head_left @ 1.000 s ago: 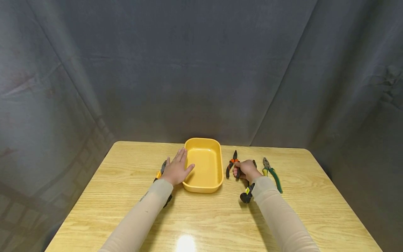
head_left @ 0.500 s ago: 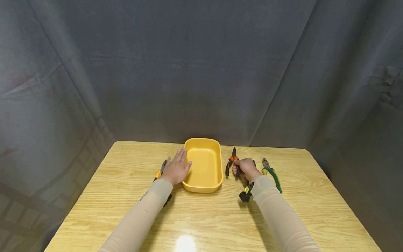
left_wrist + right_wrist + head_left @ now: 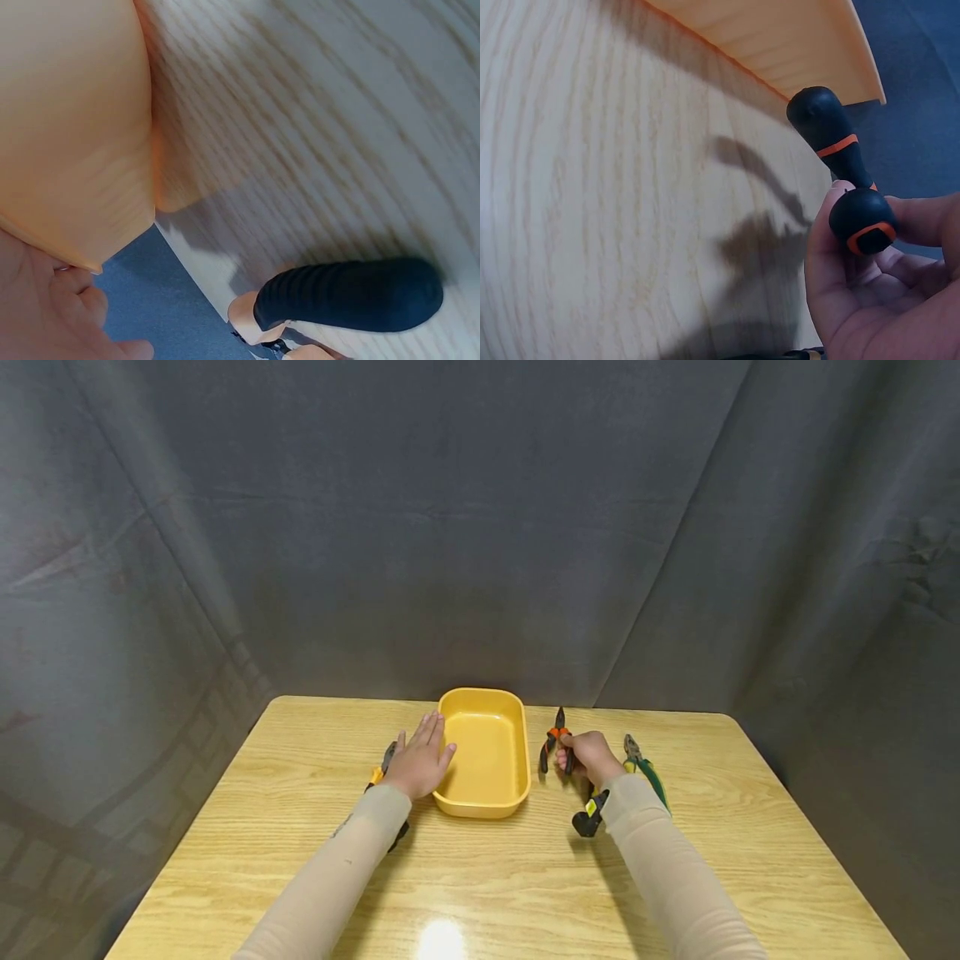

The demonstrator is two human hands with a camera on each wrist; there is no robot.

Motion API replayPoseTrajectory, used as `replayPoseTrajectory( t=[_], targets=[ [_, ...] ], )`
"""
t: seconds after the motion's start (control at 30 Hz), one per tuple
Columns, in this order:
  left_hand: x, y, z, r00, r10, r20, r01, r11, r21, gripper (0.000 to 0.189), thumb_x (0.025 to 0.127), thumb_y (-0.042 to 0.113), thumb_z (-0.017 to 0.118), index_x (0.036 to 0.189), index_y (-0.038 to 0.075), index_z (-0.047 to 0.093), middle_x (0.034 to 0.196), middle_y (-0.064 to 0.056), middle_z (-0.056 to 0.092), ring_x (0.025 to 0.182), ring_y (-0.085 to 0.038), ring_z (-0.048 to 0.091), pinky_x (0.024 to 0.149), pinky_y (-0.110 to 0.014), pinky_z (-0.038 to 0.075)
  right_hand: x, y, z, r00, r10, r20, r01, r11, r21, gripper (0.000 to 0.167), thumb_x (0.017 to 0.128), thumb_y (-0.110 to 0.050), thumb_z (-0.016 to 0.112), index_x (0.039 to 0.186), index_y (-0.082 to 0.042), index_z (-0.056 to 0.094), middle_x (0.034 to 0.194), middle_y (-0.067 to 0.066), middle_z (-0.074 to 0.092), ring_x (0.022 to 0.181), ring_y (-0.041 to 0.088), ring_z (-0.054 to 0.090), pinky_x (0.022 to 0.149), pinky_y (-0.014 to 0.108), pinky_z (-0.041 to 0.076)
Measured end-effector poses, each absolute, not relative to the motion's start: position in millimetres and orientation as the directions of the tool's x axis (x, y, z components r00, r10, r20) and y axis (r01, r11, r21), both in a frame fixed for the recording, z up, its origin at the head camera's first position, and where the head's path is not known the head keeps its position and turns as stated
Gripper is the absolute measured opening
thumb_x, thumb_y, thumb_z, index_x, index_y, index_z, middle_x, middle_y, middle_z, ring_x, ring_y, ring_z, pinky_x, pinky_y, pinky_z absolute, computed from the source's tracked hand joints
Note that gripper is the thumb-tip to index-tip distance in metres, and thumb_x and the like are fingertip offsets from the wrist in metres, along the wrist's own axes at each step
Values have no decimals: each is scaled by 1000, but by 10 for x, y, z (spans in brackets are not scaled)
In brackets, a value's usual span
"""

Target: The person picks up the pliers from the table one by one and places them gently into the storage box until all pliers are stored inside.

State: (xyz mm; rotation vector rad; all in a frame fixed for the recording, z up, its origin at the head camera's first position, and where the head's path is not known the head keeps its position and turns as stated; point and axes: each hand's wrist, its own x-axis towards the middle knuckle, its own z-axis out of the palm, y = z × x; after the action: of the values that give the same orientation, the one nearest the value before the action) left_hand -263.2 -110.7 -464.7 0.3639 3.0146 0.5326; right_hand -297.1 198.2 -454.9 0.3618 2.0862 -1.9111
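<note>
My right hand (image 3: 592,754) pinches one handle of a pair of pliers (image 3: 559,718) with black and orange grips, the dark nose pointing toward the curtain. In the right wrist view the splayed handles (image 3: 825,124) hang over the table, their shadow apart from them. My left hand (image 3: 417,766) lies with fingers extended on the left rim of a yellow plastic bin (image 3: 483,812). Below that forearm, partly covered, is a tool with a black ribbed handle (image 3: 352,294) and a yellow-orange part. Nothing lies inside the bin.
Pliers with green and yellow handles (image 3: 652,778) lie right of my right hand. A black tool with a yellow label (image 3: 587,820) is partly hidden by the right sleeve. A grey curtain (image 3: 480,543) hangs behind the wooden table (image 3: 480,877).
The right hand has raised the black and orange pliers slightly, and they sit a little higher in the head view. My left hand stays at the bin's rim.
</note>
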Motion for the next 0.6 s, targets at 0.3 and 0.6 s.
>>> replayPoseTrajectory(
  t=[0.3, 0.6],
  targets=[
    [-2646, -1100, -4634, -972, 234, 1, 220, 911, 349, 69, 111, 45, 30, 163, 3, 13, 170, -11, 8, 156, -27, 7, 122, -61, 9, -3046, 1979, -4497, -931, -29, -365, 363, 60, -930, 26, 108, -10, 45, 113, 14, 56, 74, 8, 61, 56, 10, 57, 55, 23, 51],
    [-2637, -1105, -4688, -970, 244, 3, 229, 903, 363, 71, 110, 47, 29, 163, 3, 11, 170, -12, 7, 156, -27, 6, 122, -62, 7, -3037, 1942, -4419, -927, -70, -368, 370, -11, -929, 24, 109, -8, 44, 115, 14, 54, 77, 12, 60, 59, 13, 56, 58, 25, 51]
  ],
)
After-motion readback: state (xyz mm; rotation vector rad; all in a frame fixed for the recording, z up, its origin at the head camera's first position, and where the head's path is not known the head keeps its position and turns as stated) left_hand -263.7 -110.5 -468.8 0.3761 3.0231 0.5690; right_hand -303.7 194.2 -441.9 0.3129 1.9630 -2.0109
